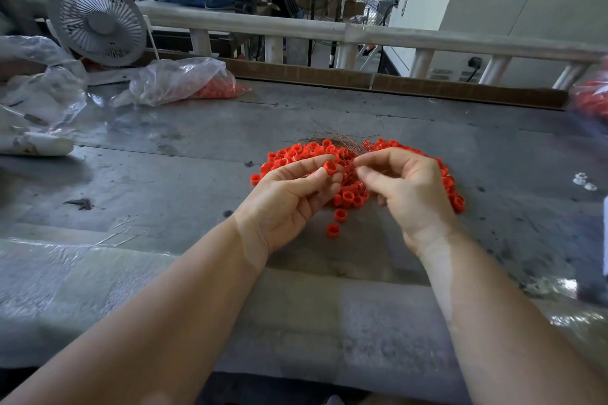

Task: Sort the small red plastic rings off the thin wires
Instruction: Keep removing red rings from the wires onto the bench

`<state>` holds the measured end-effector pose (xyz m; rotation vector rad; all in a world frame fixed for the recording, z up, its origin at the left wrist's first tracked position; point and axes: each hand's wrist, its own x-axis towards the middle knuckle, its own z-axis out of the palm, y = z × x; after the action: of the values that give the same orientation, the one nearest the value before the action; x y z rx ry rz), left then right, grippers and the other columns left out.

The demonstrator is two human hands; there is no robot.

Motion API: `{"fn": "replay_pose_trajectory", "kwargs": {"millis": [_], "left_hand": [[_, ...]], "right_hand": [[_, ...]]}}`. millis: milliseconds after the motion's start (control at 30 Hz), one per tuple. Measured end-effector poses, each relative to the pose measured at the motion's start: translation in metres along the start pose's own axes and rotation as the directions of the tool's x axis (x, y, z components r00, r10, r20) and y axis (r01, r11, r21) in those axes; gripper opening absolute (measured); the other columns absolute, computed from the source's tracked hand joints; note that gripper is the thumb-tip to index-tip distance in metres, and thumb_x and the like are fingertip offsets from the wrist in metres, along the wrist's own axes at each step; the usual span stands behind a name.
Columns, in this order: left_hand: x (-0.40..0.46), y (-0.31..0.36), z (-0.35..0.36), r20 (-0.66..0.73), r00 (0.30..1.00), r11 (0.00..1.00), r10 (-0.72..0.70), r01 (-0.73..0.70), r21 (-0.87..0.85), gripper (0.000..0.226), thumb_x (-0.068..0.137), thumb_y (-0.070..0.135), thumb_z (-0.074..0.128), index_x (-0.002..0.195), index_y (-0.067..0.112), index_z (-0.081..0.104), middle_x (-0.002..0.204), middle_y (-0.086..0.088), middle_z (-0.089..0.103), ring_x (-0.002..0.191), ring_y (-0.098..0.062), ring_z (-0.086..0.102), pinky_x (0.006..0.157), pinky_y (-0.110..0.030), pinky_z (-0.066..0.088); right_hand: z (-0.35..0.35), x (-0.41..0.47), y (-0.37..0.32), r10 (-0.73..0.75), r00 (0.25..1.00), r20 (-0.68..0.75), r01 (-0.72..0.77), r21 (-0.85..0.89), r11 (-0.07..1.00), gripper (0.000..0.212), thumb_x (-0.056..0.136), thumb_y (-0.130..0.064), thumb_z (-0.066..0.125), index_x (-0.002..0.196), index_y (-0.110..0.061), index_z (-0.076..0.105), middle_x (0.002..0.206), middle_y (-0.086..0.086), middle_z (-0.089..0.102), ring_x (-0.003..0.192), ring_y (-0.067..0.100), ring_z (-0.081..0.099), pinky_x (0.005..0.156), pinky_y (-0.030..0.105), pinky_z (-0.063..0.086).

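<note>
Inspection of the work area: a heap of red rings [353, 174] lies on the grey tabletop [197, 174], and this heap serves as the landmark for all positions below. A tangled bundle of thin wires [339, 138] rests at the far edge of the heap, partly buried in it. Two stray rings lie just nearer the person than the heap, apart from the rest.

Left hand [292, 197]: over the near-left part of the heap, fingers curled, its grip pinching a single red ring [330, 168] between thumb and fingertips. Right hand [404, 187]: over the near-right part of the heap, thumb and forefinger closed together in a fine pinch just beside the held ring; what it pinches is too thin to confirm (probably one wire end).

Handling assessment: the rings appear to be small, light, rigid plastic with smooth walls, so they would likely slip from a loose hold and roll if dropped. A pinch across the outer wall, as the left hand has it, seems the sound place to hold. The wires look hair-thin and springy, liable to bend and snag one another; they are best taken near the ring, not at the free end, and drawn straight through the bore.

Also noted: left of and beyond the heap, a clear plastic bag [184, 79] containing more red pieces, and a grey fan [97, 20] behind it.
</note>
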<state>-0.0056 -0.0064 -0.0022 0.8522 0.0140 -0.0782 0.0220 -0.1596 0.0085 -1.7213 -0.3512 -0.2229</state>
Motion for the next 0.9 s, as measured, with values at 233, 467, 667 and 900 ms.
{"fn": "replay_pose_trajectory", "kwargs": {"millis": [233,467,667,900], "left_hand": [[0.002,-0.001,-0.001,-0.045,0.998,0.999,-0.047,0.046,-0.026,0.021,0.084,-0.008,0.049,0.083,0.0,0.068,0.074,-0.013,0.07,0.068,-0.016,0.069,0.062,-0.022,0.057],[-0.002,-0.001,0.002,-0.019,0.995,0.995,-0.1,0.101,0.025,0.019,0.087,-0.008,0.046,0.095,-0.002,0.062,0.073,-0.011,0.067,0.066,-0.014,0.067,0.068,-0.022,0.057],[-0.004,0.0,0.004,-0.008,0.994,0.993,-0.107,0.107,0.039,0.019,0.087,-0.008,0.046,0.097,-0.002,0.061,0.074,-0.011,0.069,0.065,-0.015,0.067,0.067,-0.022,0.058],[-0.005,0.0,0.005,0.062,0.994,0.995,-0.092,0.089,0.047,0.021,0.07,-0.001,0.057,0.077,0.007,0.075,0.079,-0.01,0.072,0.07,-0.015,0.069,0.065,-0.021,0.056]], "right_hand": [[-0.023,0.012,0.014,0.063,0.902,-0.428,-0.216,-0.318,0.923,0.017,0.079,-0.004,0.064,0.071,-0.019,0.065,0.068,-0.002,0.062,0.066,0.012,0.061,0.062,0.025,0.049],[-0.018,0.008,0.017,-0.042,0.95,-0.31,-0.203,-0.711,0.673,0.01,0.085,-0.016,0.063,0.089,-0.023,0.07,0.099,0.006,0.068,0.103,0.03,0.056,0.095,0.044,0.04],[-0.017,0.008,0.022,-0.063,0.967,-0.248,-0.174,-0.817,0.55,0.017,0.087,-0.024,0.062,0.102,-0.023,0.07,0.109,0.007,0.063,0.108,0.029,0.048,0.092,0.039,0.028],[-0.017,0.008,0.022,-0.128,0.963,-0.238,-0.122,-0.807,0.578,0.006,0.082,-0.016,0.068,0.086,-0.019,0.067,0.098,0.005,0.065,0.101,0.027,0.051,0.086,0.036,0.029]]}}
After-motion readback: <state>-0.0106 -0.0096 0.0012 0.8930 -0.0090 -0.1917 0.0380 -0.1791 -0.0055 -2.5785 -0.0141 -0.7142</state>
